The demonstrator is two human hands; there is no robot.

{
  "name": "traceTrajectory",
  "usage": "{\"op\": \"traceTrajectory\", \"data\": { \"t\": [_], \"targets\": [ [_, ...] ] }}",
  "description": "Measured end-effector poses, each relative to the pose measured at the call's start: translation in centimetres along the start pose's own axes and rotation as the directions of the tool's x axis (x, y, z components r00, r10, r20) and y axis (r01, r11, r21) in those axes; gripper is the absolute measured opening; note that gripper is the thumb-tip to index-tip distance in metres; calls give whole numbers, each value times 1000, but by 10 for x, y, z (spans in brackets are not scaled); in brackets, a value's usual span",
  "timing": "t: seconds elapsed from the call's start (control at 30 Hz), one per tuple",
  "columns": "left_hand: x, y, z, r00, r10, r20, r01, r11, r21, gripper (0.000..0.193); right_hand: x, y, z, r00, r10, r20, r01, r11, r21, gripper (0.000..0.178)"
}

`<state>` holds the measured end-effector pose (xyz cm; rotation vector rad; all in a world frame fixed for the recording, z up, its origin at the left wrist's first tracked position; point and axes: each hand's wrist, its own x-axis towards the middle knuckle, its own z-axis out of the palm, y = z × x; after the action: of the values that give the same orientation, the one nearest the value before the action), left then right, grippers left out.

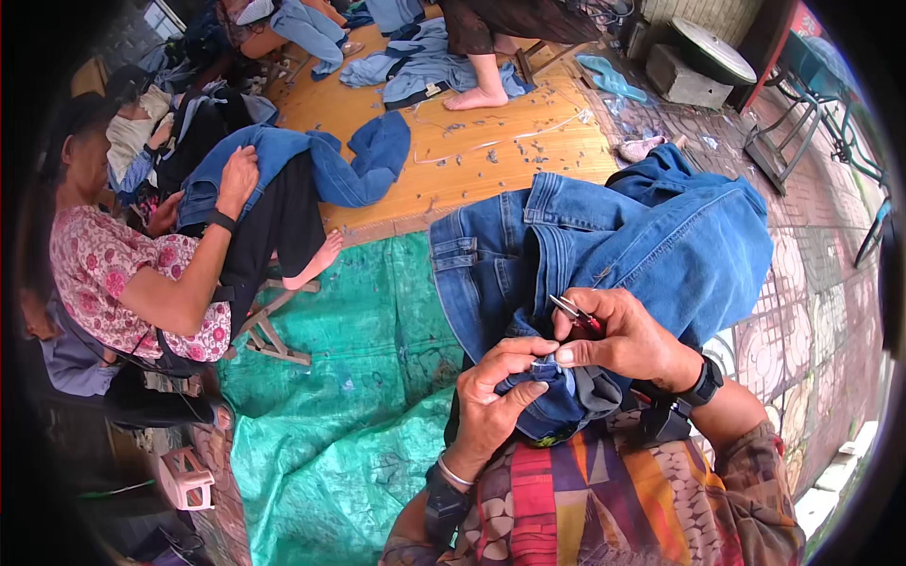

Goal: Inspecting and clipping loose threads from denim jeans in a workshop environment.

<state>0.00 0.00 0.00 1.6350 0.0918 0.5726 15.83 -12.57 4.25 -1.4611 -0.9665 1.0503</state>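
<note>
A pair of blue jeans [679, 241] lies bunched across my lap, its waistband and belt loops toward the left. My left hand [498, 391] pinches a folded edge of the denim between thumb and fingers. Close beside it, my right hand [618, 335] has small thread snips [578, 316] with red handles tucked in the palm, metal tips pointing up and left. The right thumb presses on the same denim edge, where a paler patch shows. Both hands nearly touch over the cloth.
At left a seated co-worker [142, 274] handles other blue jeans [274, 165]. A green tarp [349, 325] covers the ground before me. Beyond it, a wooden board [510, 141] bears scraps and garments, with another person's bare foot [477, 98]. A pink stool [186, 479] stands lower left.
</note>
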Motion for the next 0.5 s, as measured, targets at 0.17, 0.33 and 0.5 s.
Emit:
{"op": "traceTrajectory", "data": {
  "t": [0.17,0.33,0.5],
  "targets": [
    [-1,1,-5,984,-149,-102,122,965,-232,19,1,-12,11,983,-38,-179,92,949,302,12],
    [4,5,-2,976,-205,-78,177,947,-268,18,5,-20,6,894,-447,-33,417,857,-303,20],
    [5,3,1,975,-208,-79,174,935,-310,18,0,-25,6,942,-334,-20,302,875,-380,16]
  ]
}}
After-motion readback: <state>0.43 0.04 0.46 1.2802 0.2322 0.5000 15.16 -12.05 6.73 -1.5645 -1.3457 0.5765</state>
